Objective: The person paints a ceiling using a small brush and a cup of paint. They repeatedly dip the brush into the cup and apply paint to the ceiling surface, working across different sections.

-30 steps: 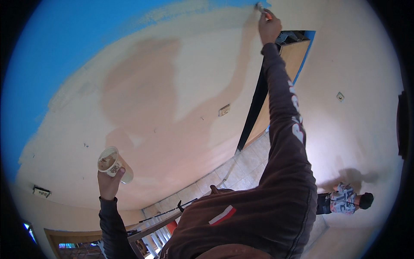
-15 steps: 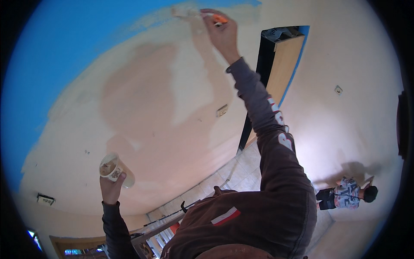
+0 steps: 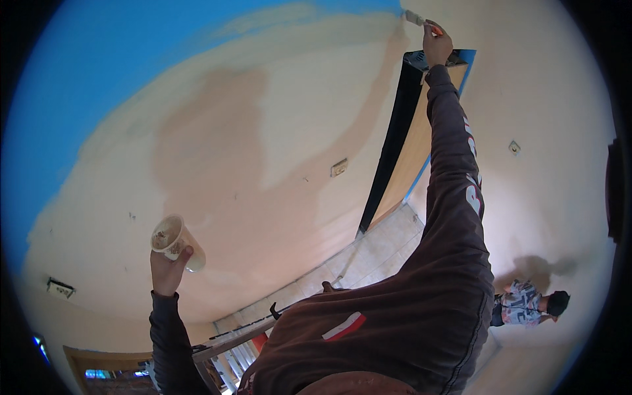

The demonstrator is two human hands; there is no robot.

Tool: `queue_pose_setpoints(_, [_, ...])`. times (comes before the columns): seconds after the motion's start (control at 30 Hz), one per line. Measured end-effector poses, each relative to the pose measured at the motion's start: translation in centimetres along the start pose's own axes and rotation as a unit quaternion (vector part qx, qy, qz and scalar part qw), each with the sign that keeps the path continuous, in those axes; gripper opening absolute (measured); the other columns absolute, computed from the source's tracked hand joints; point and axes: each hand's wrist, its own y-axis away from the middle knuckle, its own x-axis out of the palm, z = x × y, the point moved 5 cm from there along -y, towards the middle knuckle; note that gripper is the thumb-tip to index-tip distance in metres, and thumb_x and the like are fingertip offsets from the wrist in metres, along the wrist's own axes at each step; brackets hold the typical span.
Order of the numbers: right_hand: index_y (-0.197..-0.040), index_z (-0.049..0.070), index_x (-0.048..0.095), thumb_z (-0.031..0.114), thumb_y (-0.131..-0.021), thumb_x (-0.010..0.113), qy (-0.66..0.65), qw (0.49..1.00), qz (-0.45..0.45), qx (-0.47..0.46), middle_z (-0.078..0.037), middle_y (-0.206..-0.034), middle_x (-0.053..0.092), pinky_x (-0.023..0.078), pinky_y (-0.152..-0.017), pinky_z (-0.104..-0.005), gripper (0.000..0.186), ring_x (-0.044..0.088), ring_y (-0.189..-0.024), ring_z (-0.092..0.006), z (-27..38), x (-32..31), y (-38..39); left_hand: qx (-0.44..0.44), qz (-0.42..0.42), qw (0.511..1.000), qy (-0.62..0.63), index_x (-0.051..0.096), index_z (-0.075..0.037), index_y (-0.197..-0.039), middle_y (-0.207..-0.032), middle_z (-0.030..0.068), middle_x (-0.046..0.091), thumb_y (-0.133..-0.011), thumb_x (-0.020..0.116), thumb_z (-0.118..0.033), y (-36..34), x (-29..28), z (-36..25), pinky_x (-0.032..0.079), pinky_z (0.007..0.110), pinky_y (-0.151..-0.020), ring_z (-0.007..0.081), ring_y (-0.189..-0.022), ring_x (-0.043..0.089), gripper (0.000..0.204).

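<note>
A pale tiled floor (image 3: 388, 238) stretches across the middle of the scene. Standing on it, toward the right, is a tall black-and-wood cabinet (image 3: 403, 164).

The right arm (image 3: 454, 151) stretches high, the right hand (image 3: 438, 49) gripping. The left hand (image 3: 168, 272), raised lower, also grips.

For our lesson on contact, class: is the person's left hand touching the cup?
Touching: the head view shows the left hand holding the cup, thumb against its side.
</note>
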Motion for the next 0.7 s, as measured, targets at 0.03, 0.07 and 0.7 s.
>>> queue_pose_setpoints(0.03, [-0.097, 0.009, 0.077, 0.028, -0.084, 0.068, 0.017, 0.999, -0.03, -0.025, -0.014, -0.082, 0.073, 0.054, -0.07, -0.0356, 0.024, 0.071, -0.079, -0.0285, 0.2, -0.1, 0.1, 0.001, 0.004, 1.0, -0.001, 0.056, 0.003, -0.119, -0.109, 0.0106, 0.064, -0.082, 0.079, -0.017, -0.2, 0.0, 0.1, 0.051, 0.033, -0.088, 0.0178, -0.101, 0.061, 0.048])
queue_pose_setpoints(0.07, [-0.097, 0.009, 0.077, 0.028, -0.083, 0.069, 0.017, 0.999, -0.022, -0.027, -0.015, -0.082, 0.073, 0.054, -0.071, -0.0371, 0.024, 0.071, -0.08, -0.0302, 0.2, 0.4, 0.0, 0.003, 0.008, 1.0, -0.002, 0.055, 0.003, -0.119, -0.11, 0.0109, 0.064, -0.082, 0.079, -0.018, -0.4, 0.1, 0.4, 0.051, 0.033, -0.089, 0.0183, -0.102, 0.061, 0.049])
queue_pose_setpoints(0.7, [-0.096, 0.013, 0.072, 0.013, -0.078, 0.07, -0.172, 0.966, 0.051, -0.185, -0.002, -0.079, 0.066, 0.05, -0.061, -0.0354, 0.019, 0.056, -0.079, -0.0242, 37.0, 5.1, 22.5, 0.008, -0.012, 1.0, -0.019, 0.055, 0.002, -0.126, -0.118, 0.0118, 0.064, -0.079, 0.082, -0.024, 0.2, -0.2, 0.1, 0.05, 0.034, -0.093, 0.02, -0.108, 0.062, 0.061])
